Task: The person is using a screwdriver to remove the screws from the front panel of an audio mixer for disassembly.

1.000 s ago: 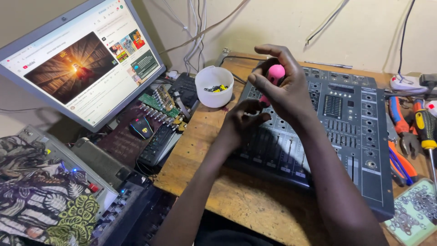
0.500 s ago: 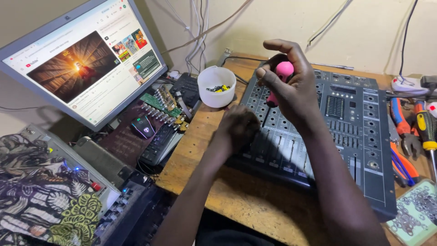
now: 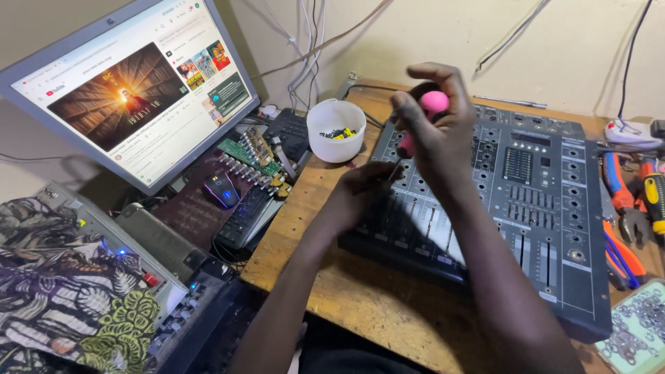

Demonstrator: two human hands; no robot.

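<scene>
Here, two hands (image 3: 409, 159), one pink-handled screwdriver (image 3: 422, 118)

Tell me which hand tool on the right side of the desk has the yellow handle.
The screwdriver at the far right edge, with a yellow and black grip. The pliers beside it have red and blue handles.

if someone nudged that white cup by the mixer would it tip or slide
The white cup looks like thin plastic holding only a few small parts, so probably light and prone to slide. Its wide mouth and short body suggest it would rarely tip on the wooden table.
</scene>
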